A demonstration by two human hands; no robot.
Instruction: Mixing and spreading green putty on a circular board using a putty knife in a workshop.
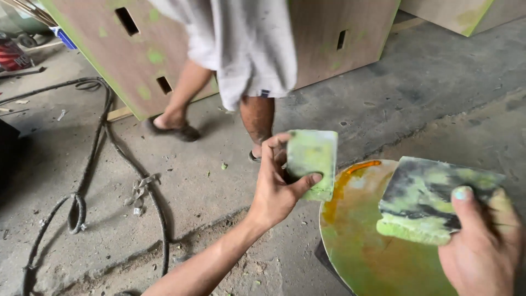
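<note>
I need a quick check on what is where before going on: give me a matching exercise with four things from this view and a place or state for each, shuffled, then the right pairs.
Things
1. small green-smeared card
2. larger card with dark and green smears
3. round plate
4. black hose

Places or states
A. lying looped across the concrete floor
B. held in the left hand, thumb across its lower edge
C. below both cards, coated green with an orange streak
D. held in the right hand, green putty along its lower edge

Pairs: 1-B, 2-D, 3-C, 4-A
</note>
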